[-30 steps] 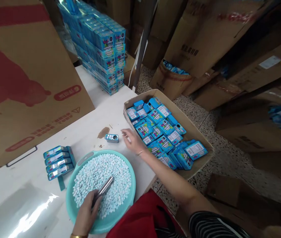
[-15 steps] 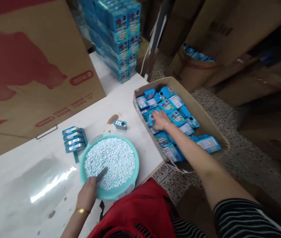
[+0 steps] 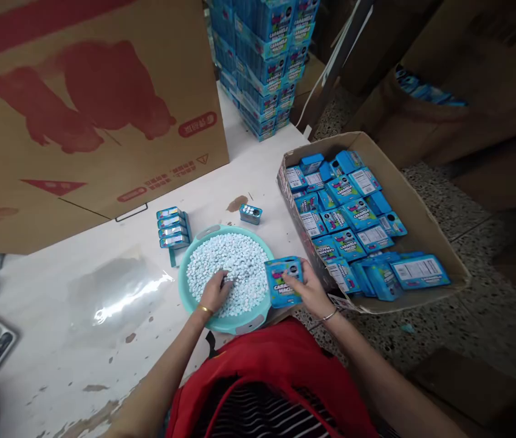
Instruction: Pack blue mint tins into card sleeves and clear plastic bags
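My right hand [image 3: 310, 289] grips a blue candy box [image 3: 284, 281] printed "Caramelo Macizo", held above the right rim of a turquoise basin [image 3: 185, 291]. Small pale candies [image 3: 244, 267] fill the basin. My left hand [image 3: 215, 293] is closed with its fingertips down among the candies. Between its fingers a bit of a small grey scoop-like tool [image 3: 223, 281] shows, mostly hidden. Behind the basin stands one small box [image 3: 250, 213] with an open top and white candies inside. Several more small boxes [image 3: 172, 229] stand in a row to the left.
A cardboard carton [image 3: 426, 225] full of blue candy boxes sits right of the table [image 3: 103, 267]. Wrapped blue packs [image 3: 264, 67] are stacked at the back. A large carton [image 3: 103, 140] blocks the back left. Clear plastic film [image 3: 116, 298] lies on the table.
My right hand has come out of the carton with a candy box and moved left to the basin. My left hand has pushed deeper into the candies. The view has shifted.
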A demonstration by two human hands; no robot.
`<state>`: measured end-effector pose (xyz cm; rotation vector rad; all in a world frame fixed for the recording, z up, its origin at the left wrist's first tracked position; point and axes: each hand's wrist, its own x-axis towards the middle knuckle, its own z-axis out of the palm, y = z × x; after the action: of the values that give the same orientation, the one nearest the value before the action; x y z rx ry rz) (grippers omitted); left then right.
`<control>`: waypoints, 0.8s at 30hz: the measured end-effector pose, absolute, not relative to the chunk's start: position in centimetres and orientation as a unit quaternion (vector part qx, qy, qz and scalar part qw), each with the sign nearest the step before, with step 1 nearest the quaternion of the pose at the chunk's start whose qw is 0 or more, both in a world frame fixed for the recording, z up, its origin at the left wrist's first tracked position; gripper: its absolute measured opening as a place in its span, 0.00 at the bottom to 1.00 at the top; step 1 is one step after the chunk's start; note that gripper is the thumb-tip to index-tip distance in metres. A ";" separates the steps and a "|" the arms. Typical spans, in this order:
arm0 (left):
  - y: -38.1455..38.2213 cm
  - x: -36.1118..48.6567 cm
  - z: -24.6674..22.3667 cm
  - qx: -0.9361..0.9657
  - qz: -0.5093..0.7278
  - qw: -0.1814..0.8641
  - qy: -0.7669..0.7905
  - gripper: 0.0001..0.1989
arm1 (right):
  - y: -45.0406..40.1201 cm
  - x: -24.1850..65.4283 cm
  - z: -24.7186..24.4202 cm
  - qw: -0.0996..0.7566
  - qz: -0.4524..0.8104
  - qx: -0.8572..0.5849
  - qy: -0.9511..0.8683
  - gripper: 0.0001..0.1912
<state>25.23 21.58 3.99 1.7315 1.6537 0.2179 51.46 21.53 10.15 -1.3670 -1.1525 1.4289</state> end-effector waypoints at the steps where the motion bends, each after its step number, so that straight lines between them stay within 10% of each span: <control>1: 21.4 24.7 5.0 0.678 0.091 0.365 0.631 0.12 | 21.0 51.0 10.0 0.405 0.581 -0.541 -0.453 0.20; 13: 21.8 23.0 18.8 0.789 0.052 0.348 0.504 0.10 | 21.1 48.4 9.5 0.354 0.370 -0.461 -0.725 0.19; 24: 22.3 25.0 19.8 0.814 -0.124 0.195 0.533 0.17 | 20.0 44.6 8.2 0.356 0.303 -0.447 -0.762 0.32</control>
<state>24.96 22.29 19.82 2.2802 1.4938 -0.3480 44.57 19.99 8.16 -1.1555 -1.9693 0.7817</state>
